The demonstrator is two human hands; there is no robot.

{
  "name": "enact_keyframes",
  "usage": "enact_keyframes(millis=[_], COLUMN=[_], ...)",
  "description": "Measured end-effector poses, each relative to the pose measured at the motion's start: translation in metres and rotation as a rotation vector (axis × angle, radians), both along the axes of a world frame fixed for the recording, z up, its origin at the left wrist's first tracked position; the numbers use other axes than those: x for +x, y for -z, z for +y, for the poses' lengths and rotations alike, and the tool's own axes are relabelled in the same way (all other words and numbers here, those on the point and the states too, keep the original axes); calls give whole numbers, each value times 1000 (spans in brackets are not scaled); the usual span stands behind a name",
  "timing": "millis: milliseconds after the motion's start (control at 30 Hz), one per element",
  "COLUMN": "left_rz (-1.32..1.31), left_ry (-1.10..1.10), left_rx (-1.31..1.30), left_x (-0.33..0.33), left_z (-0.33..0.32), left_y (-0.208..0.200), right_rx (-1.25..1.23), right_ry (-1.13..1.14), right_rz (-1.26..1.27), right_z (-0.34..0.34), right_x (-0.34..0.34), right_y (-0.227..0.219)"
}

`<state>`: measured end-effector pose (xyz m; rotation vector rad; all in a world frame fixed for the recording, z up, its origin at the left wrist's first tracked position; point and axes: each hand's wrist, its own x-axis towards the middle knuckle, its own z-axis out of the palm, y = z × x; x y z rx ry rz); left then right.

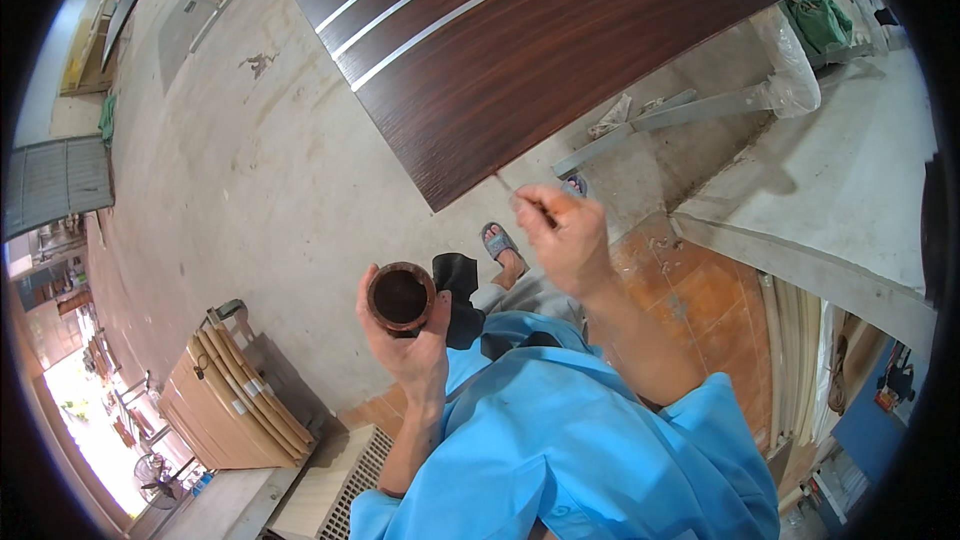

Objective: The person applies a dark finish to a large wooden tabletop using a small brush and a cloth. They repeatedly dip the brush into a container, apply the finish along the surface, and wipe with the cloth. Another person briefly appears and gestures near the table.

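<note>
A: Why is the left hand [408, 345] gripping the cup [430, 292] mouth-up?
B: Probably it is keeping any contents from spilling.
A: And the right hand [570, 240]?
B: It is closing around a thin tool [509, 185], likely for fine control, and pointing the tip toward ten o'clock, at the panel [530, 55]'s edge; contact is hard to tell.
A: Where is everything lying?
B: The panel is spreading at twelve o'clock, beyond both hands; the cup is sitting at eight o'clock from the right.
</note>
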<state>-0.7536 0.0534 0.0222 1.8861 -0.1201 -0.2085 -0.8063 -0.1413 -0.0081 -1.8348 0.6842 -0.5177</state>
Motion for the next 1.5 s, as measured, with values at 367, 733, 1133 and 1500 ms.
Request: enact_keyframes(millis=[367, 733, 1133, 1500], left_rz=[14, 64, 139, 109], left_ry=[95, 165, 164, 267], left_rx=[51, 35, -151, -59], left_x=[-3, -11, -24, -26], left_z=[-26, -58, -99, -131], left_y=[0, -4, -9, -17], right_rx=[199, -25, -227, -138], right_ry=[294, 200, 85, 334], right_rz=[23, 20, -52, 25], right_z=[-85, -113, -147, -234], right_x=[-19, -27, -44, -61], right_y=[-8, 4, -2, -15])
